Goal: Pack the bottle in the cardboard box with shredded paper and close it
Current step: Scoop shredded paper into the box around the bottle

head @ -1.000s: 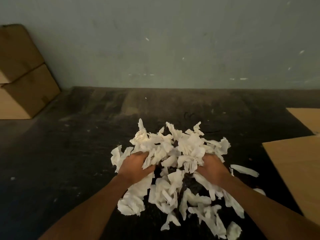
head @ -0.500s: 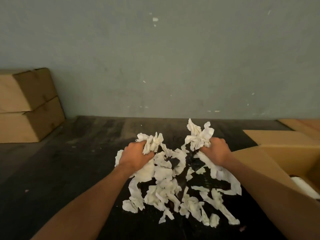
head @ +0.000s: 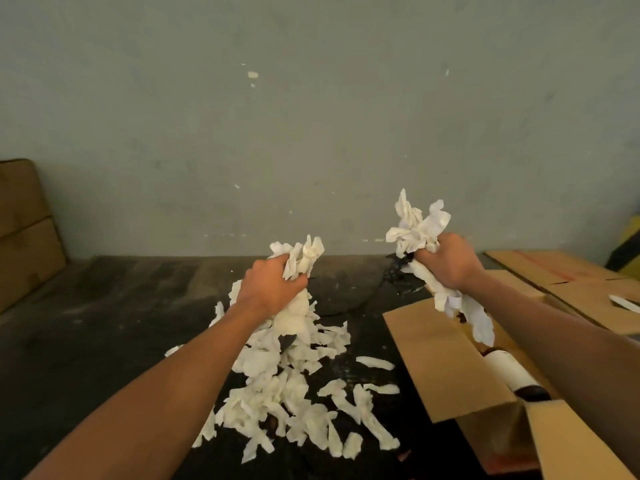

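White shredded paper (head: pixel 294 396) lies in a loose pile on the dark floor in front of me. My left hand (head: pixel 268 289) is shut on a bunch of it above the pile, with strips trailing down. My right hand (head: pixel 450 261) is shut on another bunch, raised over the open cardboard box (head: pixel 440 362) at the right; strips hang from it toward the box. Inside the box lies the bottle (head: pixel 512 374), with a white label and a dark end, partly hidden by my right forearm.
Flat cardboard sheets (head: pixel 581 285) lie beyond the box at the right. Two stacked cardboard boxes (head: pixel 24 230) stand against the grey wall at the far left. A black tangle (head: pixel 394 271) lies on the floor near my right hand.
Both hands have lifted bunches of shredded paper off the pile. My right hand has swung right, over the open box. The view has turned right, bringing the box and bottle in.
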Available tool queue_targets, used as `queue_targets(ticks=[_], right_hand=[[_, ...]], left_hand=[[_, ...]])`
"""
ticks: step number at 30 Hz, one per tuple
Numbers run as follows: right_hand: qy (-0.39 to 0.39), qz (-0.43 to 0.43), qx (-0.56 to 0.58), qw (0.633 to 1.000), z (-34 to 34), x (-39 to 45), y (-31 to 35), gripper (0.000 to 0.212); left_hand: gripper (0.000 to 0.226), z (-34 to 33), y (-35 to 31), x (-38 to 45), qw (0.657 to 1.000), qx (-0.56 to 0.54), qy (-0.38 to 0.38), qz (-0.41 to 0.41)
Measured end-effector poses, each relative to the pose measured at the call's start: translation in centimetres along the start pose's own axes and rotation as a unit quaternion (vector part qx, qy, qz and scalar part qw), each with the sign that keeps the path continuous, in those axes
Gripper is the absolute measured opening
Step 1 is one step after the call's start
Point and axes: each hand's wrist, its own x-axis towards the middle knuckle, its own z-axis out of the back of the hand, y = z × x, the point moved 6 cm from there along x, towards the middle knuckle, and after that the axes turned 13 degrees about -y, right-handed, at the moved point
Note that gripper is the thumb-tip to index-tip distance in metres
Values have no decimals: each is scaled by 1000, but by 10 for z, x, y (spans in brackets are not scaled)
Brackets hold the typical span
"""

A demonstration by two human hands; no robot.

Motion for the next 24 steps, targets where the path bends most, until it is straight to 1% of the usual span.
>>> queue_targets(ticks=[2, 5, 9, 12, 17, 19, 21, 24], right_hand=[[-6, 14, -6, 1000, 21, 13, -24, 33], [-1, 37, -5, 999, 44, 36, -71, 27], [7, 61, 1, 998, 74, 69, -139, 31], [6, 62, 1, 998, 92, 92, -190, 30], [19, 59, -18, 998, 109, 125, -258, 36], [32, 49, -15, 998, 112, 130, -281, 35], [64, 39, -17, 997, 108, 127, -302, 32], [98, 34, -2, 995, 88, 115, -334, 27]], left_hand=[[27, -21, -28, 1, 1000, -24, -12, 4], [26, -63, -71, 0, 999, -39, -29, 20], [21, -126, -136, -1, 996, -60, -41, 48], [17, -170, -187, 3, 994, -90, -31, 52], [14, -237, -259, 6, 992, -117, -4, 52], [14, -265, -278, 2, 990, -128, 10, 59], [17, -293, -291, -4, 987, -137, 26, 74], [20, -331, -303, -20, 983, -144, 54, 101]])
